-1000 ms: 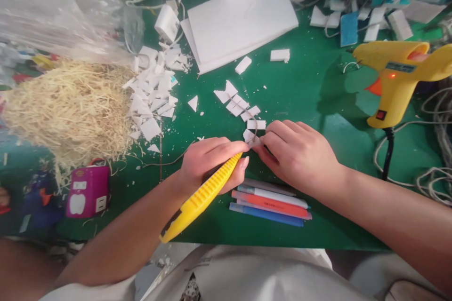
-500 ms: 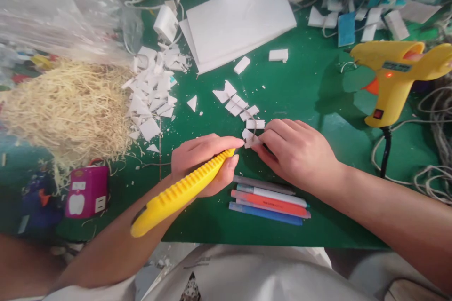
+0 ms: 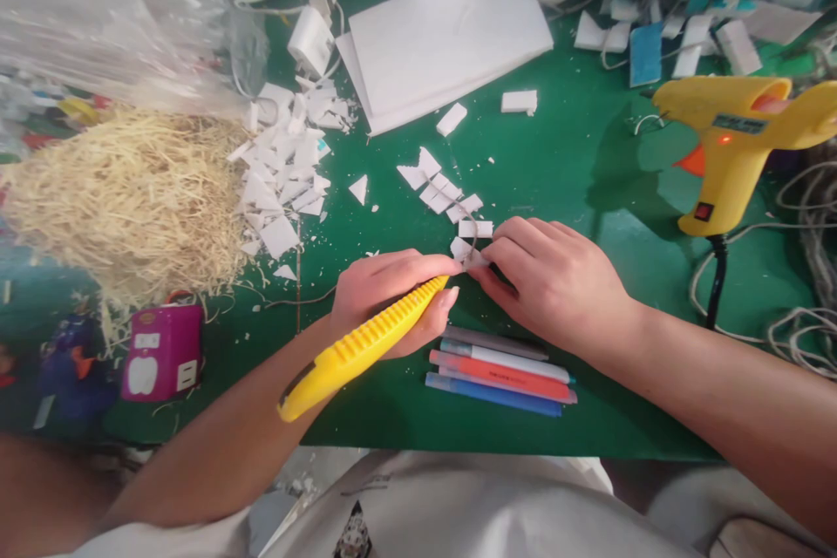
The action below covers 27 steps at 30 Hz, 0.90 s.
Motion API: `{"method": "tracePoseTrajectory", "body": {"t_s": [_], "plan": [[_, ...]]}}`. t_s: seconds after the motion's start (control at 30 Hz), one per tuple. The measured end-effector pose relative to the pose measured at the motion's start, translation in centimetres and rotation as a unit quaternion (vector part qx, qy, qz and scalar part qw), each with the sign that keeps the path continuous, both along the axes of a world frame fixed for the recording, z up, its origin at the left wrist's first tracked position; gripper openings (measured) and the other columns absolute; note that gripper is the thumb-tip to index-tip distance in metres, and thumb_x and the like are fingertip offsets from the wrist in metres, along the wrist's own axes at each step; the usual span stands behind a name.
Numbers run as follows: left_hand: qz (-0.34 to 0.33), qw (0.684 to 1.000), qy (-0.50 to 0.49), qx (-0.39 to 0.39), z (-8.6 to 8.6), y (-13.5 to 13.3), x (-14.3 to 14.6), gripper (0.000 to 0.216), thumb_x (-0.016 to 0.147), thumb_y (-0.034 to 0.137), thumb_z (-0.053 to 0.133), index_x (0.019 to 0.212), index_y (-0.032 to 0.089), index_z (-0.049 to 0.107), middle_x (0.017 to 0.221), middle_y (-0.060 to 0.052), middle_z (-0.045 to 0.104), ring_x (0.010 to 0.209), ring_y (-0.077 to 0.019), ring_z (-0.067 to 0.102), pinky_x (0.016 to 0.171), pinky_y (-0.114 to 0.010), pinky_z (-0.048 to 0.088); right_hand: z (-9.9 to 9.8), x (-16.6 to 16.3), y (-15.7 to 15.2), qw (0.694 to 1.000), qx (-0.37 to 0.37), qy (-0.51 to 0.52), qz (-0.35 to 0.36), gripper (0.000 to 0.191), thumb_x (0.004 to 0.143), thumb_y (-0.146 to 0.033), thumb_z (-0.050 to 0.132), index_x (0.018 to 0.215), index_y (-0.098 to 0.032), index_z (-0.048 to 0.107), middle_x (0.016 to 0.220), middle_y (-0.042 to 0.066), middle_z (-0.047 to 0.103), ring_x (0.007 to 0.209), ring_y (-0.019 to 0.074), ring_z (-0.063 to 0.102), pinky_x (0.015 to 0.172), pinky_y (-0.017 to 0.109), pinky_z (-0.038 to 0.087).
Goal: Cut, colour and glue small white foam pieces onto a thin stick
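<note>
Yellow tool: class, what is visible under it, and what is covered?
Part of the left grip and the forearm show around the yellow tool. Whatever else lies directly beneath it is covered and cannot be seen.

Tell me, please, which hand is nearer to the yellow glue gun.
Right. The right hand is left of the glue gun and closer to the person, with green table between them. The left hand, around the yellow handle, is farther left.
</note>
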State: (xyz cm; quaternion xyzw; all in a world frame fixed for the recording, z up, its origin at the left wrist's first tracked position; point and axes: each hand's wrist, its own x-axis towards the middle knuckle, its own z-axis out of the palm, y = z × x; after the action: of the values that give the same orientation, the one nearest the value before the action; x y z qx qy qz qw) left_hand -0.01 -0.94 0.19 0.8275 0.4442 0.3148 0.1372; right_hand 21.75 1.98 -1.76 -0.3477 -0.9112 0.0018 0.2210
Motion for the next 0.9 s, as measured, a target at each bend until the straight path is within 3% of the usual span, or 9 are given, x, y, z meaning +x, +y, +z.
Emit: {"method": "tracePoseTrajectory", "body": {"t_s": [0.4,0.73,0.9], "plan": [[-0.084,0.994,0.042,0.063,-0.2,0.7,0.4,0.011,0.094,0.017,0.057,0.098,0.019,0.067,0.073,-0.002,0.074,0.059,-0.0120,0.067,0.058,-0.021,0.055,0.0,0.1,0.0,1.000,-0.002,-0.012,0.002,0.030,0.102,-0.021,0.051,0.075,-0.017,0.063,0.075,0.004,0.063,0.066,0.0151,0.050,0.060,0.030,0.035],[0.035,0.998,-0.061,-0.010,0.6,-0.3,0.0,0.013,0.093,0.021,0.061,0.101,0.019,0.071,0.087,0.000,0.079,0.068,-0.0108,0.071,0.067,-0.019,0.059,0.0,0.1,0.1,1.000,-0.013,-0.019,-0.004,0.030,0.104,-0.027,0.051,0.080,-0.017,0.066,0.078,0.004,0.065,0.068,0.0154,0.053,0.060,0.030,0.036],[-0.013,0.990,-0.106,-0.095,0.8,0.4,-1.1,0.009,0.088,0.016,0.067,0.096,0.019,0.072,0.082,0.000,0.074,0.068,-0.0104,0.067,0.064,-0.021,0.055,0.1,0.3,0.1,1.000,-0.028,-0.011,0.002,0.024,0.102,-0.023,0.053,0.087,-0.016,0.071,0.084,0.006,0.070,0.070,0.0160,0.056,0.061,0.030,0.038]]}}
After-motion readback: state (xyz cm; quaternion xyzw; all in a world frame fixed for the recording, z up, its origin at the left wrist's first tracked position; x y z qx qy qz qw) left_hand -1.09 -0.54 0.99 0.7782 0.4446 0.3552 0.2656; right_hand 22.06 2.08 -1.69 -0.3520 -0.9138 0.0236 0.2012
